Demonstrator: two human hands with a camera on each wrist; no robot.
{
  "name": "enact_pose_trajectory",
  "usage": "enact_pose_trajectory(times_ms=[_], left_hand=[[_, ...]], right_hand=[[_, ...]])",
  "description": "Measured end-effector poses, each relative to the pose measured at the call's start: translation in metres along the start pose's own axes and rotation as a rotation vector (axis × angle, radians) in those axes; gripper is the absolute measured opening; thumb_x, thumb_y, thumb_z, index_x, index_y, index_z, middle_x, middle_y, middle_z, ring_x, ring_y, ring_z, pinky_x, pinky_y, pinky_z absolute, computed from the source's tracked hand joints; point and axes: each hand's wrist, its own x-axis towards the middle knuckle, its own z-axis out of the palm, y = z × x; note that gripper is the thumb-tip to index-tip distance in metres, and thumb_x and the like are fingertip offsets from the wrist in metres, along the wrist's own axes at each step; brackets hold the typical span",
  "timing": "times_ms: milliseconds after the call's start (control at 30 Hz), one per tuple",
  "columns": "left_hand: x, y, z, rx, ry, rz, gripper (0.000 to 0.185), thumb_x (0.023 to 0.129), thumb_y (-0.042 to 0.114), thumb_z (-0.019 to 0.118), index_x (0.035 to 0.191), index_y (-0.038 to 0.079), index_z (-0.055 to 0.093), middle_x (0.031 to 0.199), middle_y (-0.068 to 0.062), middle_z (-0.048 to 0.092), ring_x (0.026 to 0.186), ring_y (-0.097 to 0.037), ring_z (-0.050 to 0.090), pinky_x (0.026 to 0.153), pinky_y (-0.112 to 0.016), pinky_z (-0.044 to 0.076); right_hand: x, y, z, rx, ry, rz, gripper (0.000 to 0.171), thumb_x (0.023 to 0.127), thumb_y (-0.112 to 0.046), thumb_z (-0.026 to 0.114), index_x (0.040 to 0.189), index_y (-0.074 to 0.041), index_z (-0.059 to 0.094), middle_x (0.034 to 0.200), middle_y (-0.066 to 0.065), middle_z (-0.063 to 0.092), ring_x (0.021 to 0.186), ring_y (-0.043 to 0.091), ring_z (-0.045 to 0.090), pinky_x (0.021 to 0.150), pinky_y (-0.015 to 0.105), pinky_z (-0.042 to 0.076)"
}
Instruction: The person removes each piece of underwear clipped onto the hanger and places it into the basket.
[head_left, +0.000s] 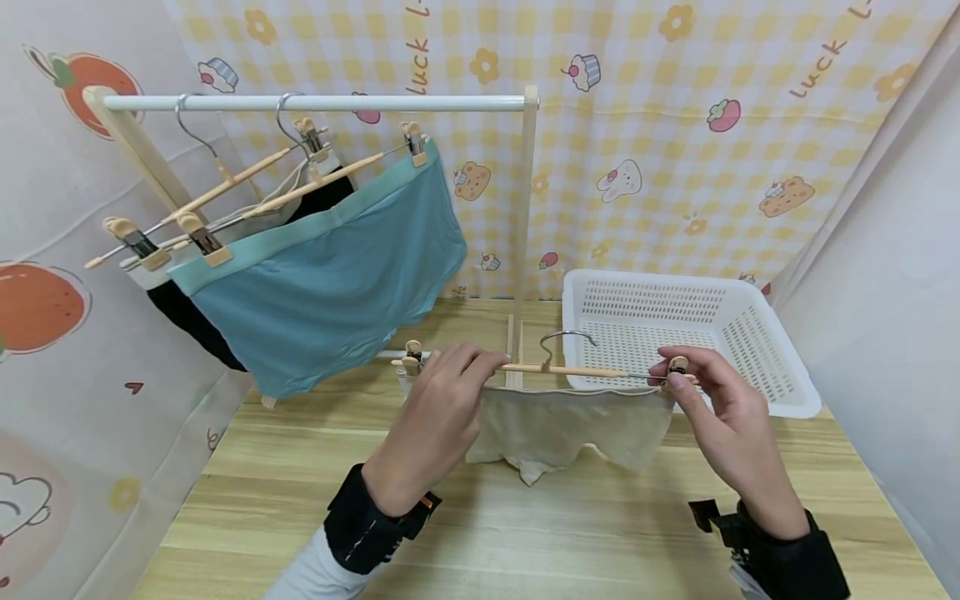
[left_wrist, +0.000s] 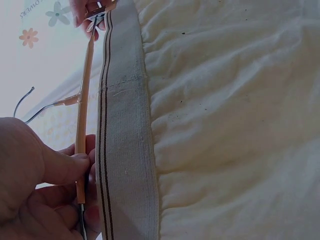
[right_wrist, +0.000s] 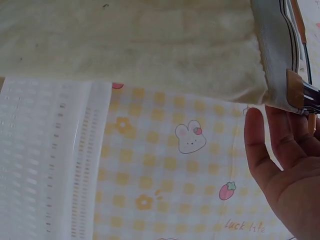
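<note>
Cream underpants (head_left: 570, 425) with a grey striped waistband (left_wrist: 122, 120) hang from a wooden clip hanger (head_left: 585, 371), held over the table. My left hand (head_left: 442, 417) grips the hanger's bar left of its metal hook (head_left: 562, 335); the left wrist view shows thumb and fingers pinching the wood. At the bar's other end, my right hand (head_left: 731, 421) holds the clip (head_left: 678, 367) between thumb and fingers. That clip's wooden jaw (right_wrist: 295, 89) bites the waistband's corner in the right wrist view. Another clip (head_left: 412, 354) shows just beyond my left hand.
A rack with a white rail (head_left: 322, 103) stands at the back left. From it hang blue underpants (head_left: 330, 267) on one clip hanger and a black garment (head_left: 195, 325) behind on another. A white perforated basket (head_left: 798, 387) sits at the back right of the wooden table (head_left: 540, 542).
</note>
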Motion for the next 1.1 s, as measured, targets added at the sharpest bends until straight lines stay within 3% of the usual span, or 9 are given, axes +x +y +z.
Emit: enact_pose_trajectory(times_ms=[167,367,833,933,1100], left_hand=[[0.0,0.0,0.0,-0.009,-0.006,-0.01,0.038,0.093,-0.022,0.058,0.116,0.003,0.076,0.102,-0.006,0.072,0.093,-0.021,0.068,0.068,-0.03,0.042],[-0.001,0.0,0.0,-0.025,-0.004,-0.018,0.031,0.098,-0.016,0.062,0.117,0.004,0.076,0.102,-0.005,0.072,0.094,-0.02,0.069,0.069,-0.03,0.046],[0.0,0.001,0.003,-0.042,-0.029,-0.002,0.026,0.1,-0.011,0.064,0.117,0.005,0.076,0.101,-0.004,0.072,0.098,-0.02,0.071,0.079,-0.034,0.056],[0.0,0.001,0.004,-0.043,-0.027,0.007,0.029,0.098,-0.013,0.064,0.116,0.005,0.075,0.101,-0.004,0.072,0.098,-0.02,0.071,0.079,-0.034,0.056],[0.0,0.002,0.005,-0.041,-0.021,0.025,0.032,0.096,-0.016,0.064,0.117,0.004,0.076,0.1,-0.005,0.072,0.098,-0.02,0.071,0.078,-0.034,0.057]], right_hand=[[-0.002,0.0,-0.006,0.193,0.007,0.102,0.029,0.106,0.011,0.057,0.134,0.01,0.063,0.112,-0.001,0.076,0.104,0.006,0.074,0.09,0.013,0.057],[-0.006,-0.001,-0.01,0.246,0.056,0.194,0.027,0.107,0.007,0.059,0.133,0.008,0.066,0.12,-0.001,0.076,0.108,0.007,0.073,0.091,0.014,0.058],[-0.007,0.003,-0.014,0.417,0.07,0.083,0.022,0.103,0.019,0.055,0.12,0.012,0.067,0.119,0.003,0.074,0.109,0.008,0.072,0.089,0.015,0.059],[-0.007,0.002,-0.014,0.431,0.066,0.054,0.021,0.102,0.02,0.054,0.119,0.014,0.065,0.119,0.003,0.074,0.108,0.008,0.072,0.089,0.015,0.059],[-0.008,-0.002,-0.012,0.394,0.099,0.079,0.015,0.103,0.019,0.055,0.116,0.02,0.063,0.115,0.0,0.075,0.105,0.008,0.072,0.087,0.015,0.058]])
